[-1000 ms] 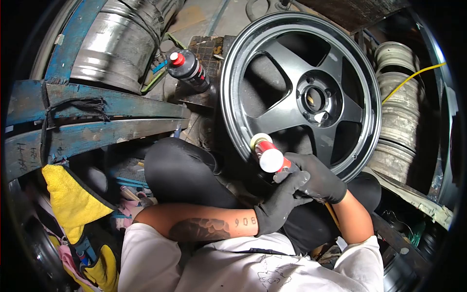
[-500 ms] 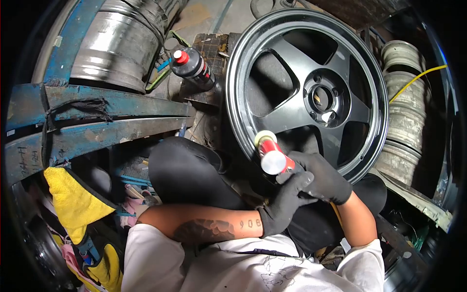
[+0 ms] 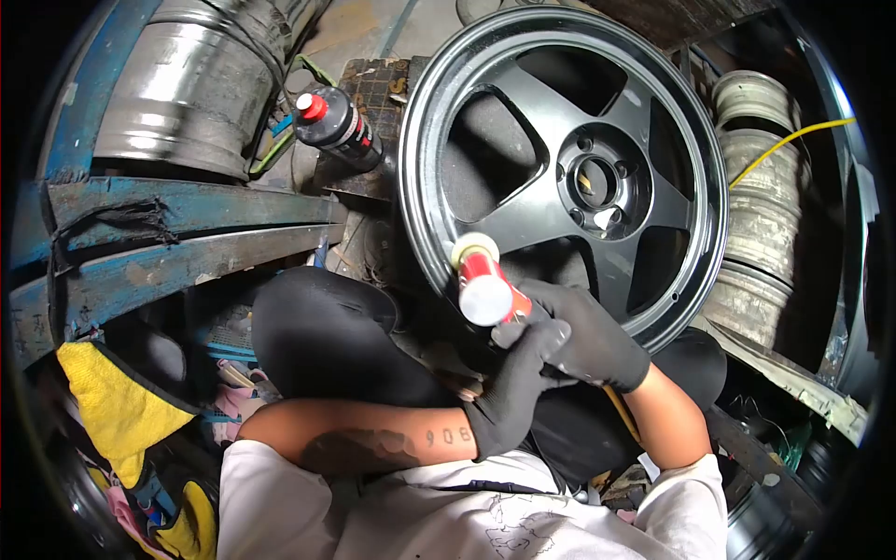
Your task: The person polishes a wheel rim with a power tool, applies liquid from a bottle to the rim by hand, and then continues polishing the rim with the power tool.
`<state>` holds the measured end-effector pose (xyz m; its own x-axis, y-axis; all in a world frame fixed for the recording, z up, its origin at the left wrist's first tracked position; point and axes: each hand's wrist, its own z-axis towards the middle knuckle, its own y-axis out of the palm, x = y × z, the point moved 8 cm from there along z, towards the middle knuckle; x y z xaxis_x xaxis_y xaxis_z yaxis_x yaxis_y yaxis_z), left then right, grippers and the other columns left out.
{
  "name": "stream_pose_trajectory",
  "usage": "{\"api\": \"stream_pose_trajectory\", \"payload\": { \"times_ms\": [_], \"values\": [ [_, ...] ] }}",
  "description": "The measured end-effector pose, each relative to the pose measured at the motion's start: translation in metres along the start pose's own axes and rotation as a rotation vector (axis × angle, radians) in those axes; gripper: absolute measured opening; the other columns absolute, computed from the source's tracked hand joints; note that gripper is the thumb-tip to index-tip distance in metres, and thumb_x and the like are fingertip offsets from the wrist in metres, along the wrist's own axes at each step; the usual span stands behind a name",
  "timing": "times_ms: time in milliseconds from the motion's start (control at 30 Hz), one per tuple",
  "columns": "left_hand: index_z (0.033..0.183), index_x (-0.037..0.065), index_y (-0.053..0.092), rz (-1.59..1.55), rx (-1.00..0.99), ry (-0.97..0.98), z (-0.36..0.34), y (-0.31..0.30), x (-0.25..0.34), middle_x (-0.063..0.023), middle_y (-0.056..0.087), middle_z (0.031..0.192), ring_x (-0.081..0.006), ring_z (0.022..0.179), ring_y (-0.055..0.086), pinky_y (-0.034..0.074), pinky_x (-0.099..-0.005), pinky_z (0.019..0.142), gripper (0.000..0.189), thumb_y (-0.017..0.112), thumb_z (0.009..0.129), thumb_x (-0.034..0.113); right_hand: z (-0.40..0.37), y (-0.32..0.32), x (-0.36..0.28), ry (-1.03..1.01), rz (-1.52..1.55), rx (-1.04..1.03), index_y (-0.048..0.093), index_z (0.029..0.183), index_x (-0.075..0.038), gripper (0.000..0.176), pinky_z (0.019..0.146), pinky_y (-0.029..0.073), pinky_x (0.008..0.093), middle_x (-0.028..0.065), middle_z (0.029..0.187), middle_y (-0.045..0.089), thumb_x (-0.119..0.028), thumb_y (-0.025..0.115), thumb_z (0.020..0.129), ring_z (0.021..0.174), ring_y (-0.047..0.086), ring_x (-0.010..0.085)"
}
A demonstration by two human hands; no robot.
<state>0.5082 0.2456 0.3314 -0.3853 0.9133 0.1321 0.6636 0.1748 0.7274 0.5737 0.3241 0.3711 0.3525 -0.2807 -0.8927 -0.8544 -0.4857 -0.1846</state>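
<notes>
A dark grey five-spoke car wheel rim [image 3: 541, 210] leans tilted in front of my knees. My right hand [image 3: 597, 341], in a dark glove, is wrapped round the handle of a small red air polisher [image 3: 483, 275] with a silver cap. The polisher's pale round pad [image 3: 474, 246] rests against the rim's inner lip at the lower left. My left hand [image 3: 523, 387], gloved too, is closed at the handle just below the right one; some of its fingers are hidden. A yellow hose [image 3: 621, 415] runs down beside my right wrist.
A dark bottle with a red and white cap [image 3: 336, 129] stands left of the rim on a worn block [image 3: 359, 177]. Blue metal beams [image 3: 205, 219] reach in from the left. Yellow cloths [image 3: 117, 406] hang lower left. Bare rims [image 3: 761, 205] are stacked at right.
The whole view has shifted, so rim, bottle and hands sit farther left. The polisher's pad has slid slightly up and left along the rim's lip. Both hands keep their hold.
</notes>
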Motion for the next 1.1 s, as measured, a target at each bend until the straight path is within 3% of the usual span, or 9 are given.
{"api": "stream_pose_trajectory", "payload": {
  "times_ms": [100, 233, 300, 367, 600, 700, 800, 933, 1100],
  "values": [
    [0.142, 0.0, 0.048, 0.023, -0.009, 0.051, 0.005, 0.0, 0.006, -0.0154, 0.063, 0.131, -0.0273, 0.123, 0.064, 0.051, -0.0429, 0.109, 0.053, 0.053, 0.106, 0.039, -0.001, -0.01, -0.003, -0.039, -0.088, 0.129, 0.066, 0.111, 0.0, 0.034, 0.071, 0.051, 0.0459, 0.0251, 0.087, 0.068, -0.027, 0.077, 0.093, 0.081, 0.066, 0.048],
    [0.141, 0.0, 0.05, 0.231, -0.057, -0.073, 0.008, 0.014, 0.001, -0.0128, 0.063, 0.13, -0.0218, 0.119, 0.065, 0.055, -0.0383, 0.101, 0.052, 0.06, 0.105, 0.037, -0.03, -0.018, 0.01, 0.089, -0.068, 0.289, 0.066, 0.108, 0.0, 0.035, 0.065, 0.05, 0.0402, 0.0204, 0.079, 0.066, -0.028, 0.082, 0.093, 0.064, 0.063, 0.031],
    [0.139, 0.002, 0.055, 0.279, -0.131, -0.046, 0.011, 0.019, -0.002, -0.0094, 0.065, 0.124, -0.0174, 0.115, 0.067, 0.056, -0.0347, 0.097, 0.051, 0.066, 0.104, 0.038, -0.04, -0.02, 0.02, 0.12, 0.011, 0.311, 0.068, 0.111, 0.0, 0.033, 0.068, 0.052, 0.0343, 0.0118, 0.079, 0.069, -0.024, 0.082, 0.093, 0.072, 0.064, 0.012],
    [0.137, 0.002, 0.057, 0.324, -0.166, -0.062, 0.012, 0.022, -0.01, -0.0079, 0.066, 0.12, -0.016, 0.113, 0.067, 0.056, -0.0341, 0.098, 0.051, 0.066, 0.104, 0.04, -0.045, -0.02, 0.02, 0.121, 0.084, 0.337, 0.069, 0.115, 0.001, 0.036, 0.071, 0.053, 0.0336, 0.0103, 0.083, 0.07, -0.024, 0.082, 0.093, 0.077, 0.062, 0.0093],
    [0.137, 0.003, 0.055, 0.157, 0.007, 0.038, 0.008, 0.012, 0.002, -0.0121, 0.067, 0.124, -0.0209, 0.115, 0.068, 0.056, -0.0404, 0.099, 0.052, 0.062, 0.105, 0.043, -0.018, -0.011, 0.009, 0.175, 0.029, 0.181, 0.067, 0.125, -0.002, 0.041, 0.081, 0.054, 0.0347, 0.0129, 0.091, 0.071, -0.028, 0.08, 0.095, 0.082, 0.061, 0.0124],
    [0.142, 0.004, 0.05, 0.043, 0.037, 0.04, 0.004, 0.008, 0.004, -0.0133, 0.064, 0.13, -0.0235, 0.12, 0.065, 0.055, -0.0448, 0.102, 0.054, 0.058, 0.106, 0.044, -0.005, -0.009, -0.002, -0.043, -0.009, 0.105, 0.066, 0.126, -0.001, 0.044, 0.083, 0.055, 0.0384, 0.0192, 0.095, 0.073, -0.027, 0.079, 0.093, 0.087, 0.074, 0.0311],
    [0.144, 0.006, 0.048, 0.111, -0.011, 0.012, 0.001, 0.012, 0.011, -0.0116, 0.063, 0.133, -0.0225, 0.122, 0.064, 0.054, -0.0453, 0.103, 0.054, 0.055, 0.109, 0.045, 0.0, -0.008, -0.009, -0.004, -0.009, 0.031, 0.065, 0.126, 0.0, 0.044, 0.082, 0.056, 0.0404, 0.0219, 0.097, 0.074, -0.025, 0.078, 0.092, 0.091, 0.074, 0.0407],
    [0.139, 0.008, 0.058, 0.27, -0.157, -0.139, -0.004, 0.026, 0.001, -0.0064, 0.064, 0.132, -0.0174, 0.124, 0.062, 0.057, -0.0398, 0.099, 0.047, 0.058, 0.109, 0.044, -0.027, -0.023, -0.001, 0.03, -0.109, -0.023, 0.063, 0.123, 0.0, 0.047, 0.079, 0.056, 0.0422, 0.0214, 0.096, 0.074, -0.024, 0.079, 0.087, 0.091, 0.073, 0.0434],
    [0.135, 0.007, 0.064, 0.445, -0.233, -0.255, -0.001, 0.028, -0.024, -0.0041, 0.063, 0.133, -0.0138, 0.124, 0.061, 0.057, -0.0358, 0.098, 0.048, 0.061, 0.108, 0.046, -0.052, -0.025, 0.015, 0.111, 0.001, 0.011, 0.064, 0.121, 0.0, 0.045, 0.08, 0.056, 0.0401, 0.017, 0.093, 0.074, -0.026, 0.079, 0.087, 0.089, 0.076, 0.0332]
  ]
}}
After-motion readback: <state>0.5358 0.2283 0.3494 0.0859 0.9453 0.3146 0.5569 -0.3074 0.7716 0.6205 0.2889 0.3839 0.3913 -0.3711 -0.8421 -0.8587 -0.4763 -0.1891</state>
